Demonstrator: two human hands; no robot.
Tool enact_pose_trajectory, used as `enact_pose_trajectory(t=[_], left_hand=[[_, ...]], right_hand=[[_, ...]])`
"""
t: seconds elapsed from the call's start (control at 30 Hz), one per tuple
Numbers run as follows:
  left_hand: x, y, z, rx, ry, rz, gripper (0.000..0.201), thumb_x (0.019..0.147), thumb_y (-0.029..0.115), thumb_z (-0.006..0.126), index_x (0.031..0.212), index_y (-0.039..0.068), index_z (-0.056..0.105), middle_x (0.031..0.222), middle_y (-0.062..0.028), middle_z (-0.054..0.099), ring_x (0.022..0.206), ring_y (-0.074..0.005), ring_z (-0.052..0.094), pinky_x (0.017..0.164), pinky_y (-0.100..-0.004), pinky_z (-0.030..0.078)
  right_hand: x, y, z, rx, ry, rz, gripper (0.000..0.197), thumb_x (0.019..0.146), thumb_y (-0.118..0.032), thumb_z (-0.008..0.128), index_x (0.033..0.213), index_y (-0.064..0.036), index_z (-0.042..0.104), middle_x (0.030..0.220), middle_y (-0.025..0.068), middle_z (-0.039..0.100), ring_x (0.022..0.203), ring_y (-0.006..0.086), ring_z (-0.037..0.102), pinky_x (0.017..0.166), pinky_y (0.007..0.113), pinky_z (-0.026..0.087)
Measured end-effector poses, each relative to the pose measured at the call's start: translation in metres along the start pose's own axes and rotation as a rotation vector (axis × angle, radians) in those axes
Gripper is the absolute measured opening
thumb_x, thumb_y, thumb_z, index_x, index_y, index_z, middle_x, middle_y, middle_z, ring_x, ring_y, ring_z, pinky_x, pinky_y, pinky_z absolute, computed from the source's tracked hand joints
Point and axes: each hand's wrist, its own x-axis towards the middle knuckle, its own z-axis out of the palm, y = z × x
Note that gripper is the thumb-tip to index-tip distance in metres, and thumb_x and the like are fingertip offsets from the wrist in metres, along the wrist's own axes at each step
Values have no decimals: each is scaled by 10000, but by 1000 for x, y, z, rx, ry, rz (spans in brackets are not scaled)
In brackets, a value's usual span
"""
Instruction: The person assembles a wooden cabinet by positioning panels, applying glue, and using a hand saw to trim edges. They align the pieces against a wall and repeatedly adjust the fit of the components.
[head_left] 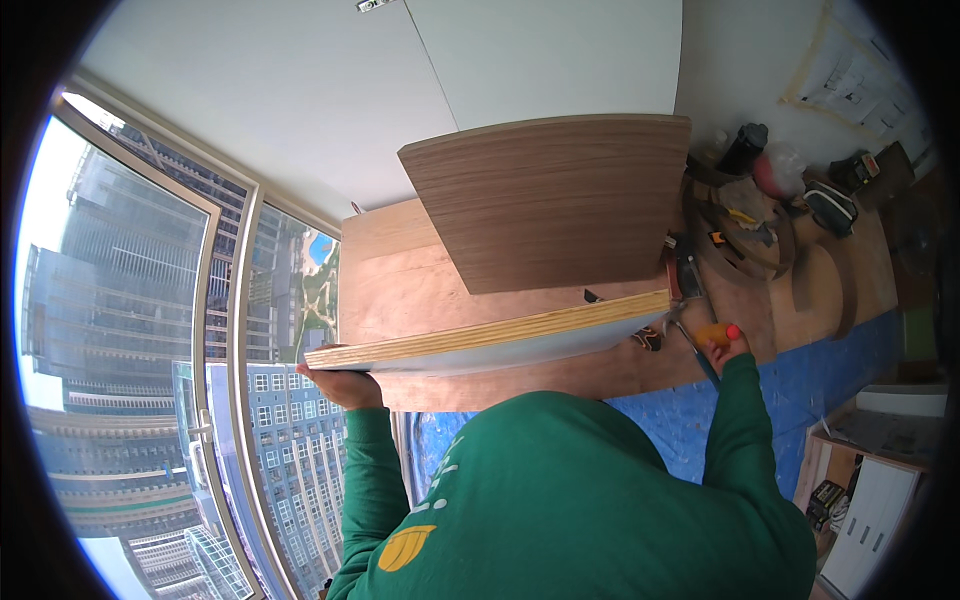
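A thick board [500, 335] with a layered plywood edge and pale face stands tilted on the workbench in front of my body. My left hand [345, 388] is closed around its left end, near the window. At the board's right end, my right hand [727, 350] is wrapped around an orange bottle-shaped thing [711, 335] with a red tip; its exact kind is unclear. Beside these fingers lies a metal-headed tool [683, 332] that looks like a hammer. Whether my right hand touches it cannot be made out. Beyond the board rests a brown wood-grain panel [560, 200].
The reddish plywood worktop [390, 260] reaches to the window [130, 300] on the left. Curved brown strips [735, 255], a black cylinder [743, 150] and a power tool battery [853, 170] lie at the right. Blue sheeting [640, 430] hangs along the near edge. A white-fronted cabinet [868, 525] stands lower right.
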Motion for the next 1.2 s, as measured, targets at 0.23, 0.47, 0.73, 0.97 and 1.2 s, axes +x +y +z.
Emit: enact_pose_trajectory(t=[0.23, 0.47, 0.73, 0.97, 1.2], left_hand=[[0, -4, -1, -25, 25, 17, 799, 1177, 618, 123, 882, 63, 617, 833, -66, 599, 804, -196, 563, 860, -351, 521], [0, -3, 1, 19, 85, -23, 798, 1172, 634, 154, 943, 45, 641, 910, -75, 625, 850, -192, 567, 863, -368, 525], [0, -12, -3, -131, 54, -100, 900, 1156, 675, 221, 1491, -112, 497, 1499, -220, 564, 1338, -257, 566, 1183, -369, 436], [4, -24, -5, -77, 35, -45, 877, 1145, 704, 239, 1222, -56, 669, 1163, -105, 692, 1061, -185, 627, 970, -323, 503], [-1, -14, 2, -116, 77, -80, 838, 1142, 709, 249, 1065, -11, 669, 1000, -52, 666, 916, -146, 597, 829, -297, 495]], right_hand=[[-15, 4, 10, -25, 20, -44, 501, 934, -585, 660, 1168, -146, 719, 956, 94, 739, 698, 204, 689, 497, 222, 469], [-11, 0, 2, -108, 82, -89, 492, 970, -562, 599, 1206, -141, 699, 1016, 88, 737, 723, 210, 691, 526, 243, 487], [-13, 38, -45, -1089, 601, -465, 293, 1012, -189, 606, 1029, 92, 686, 908, 263, 710, 673, 389, 708, 472, 512, 545], [-95, 120, 1, -1425, 262, -329, 248, 972, -186, 768, 1053, 37, 699, 882, 157, 677, 648, 318, 681, 473, 445, 569], [-175, 136, 123, -1346, -153, -573, 649, 857, -116, 885, 1423, -46, 575, 1020, 123, 674, 817, 224, 678, 686, 366, 582]])
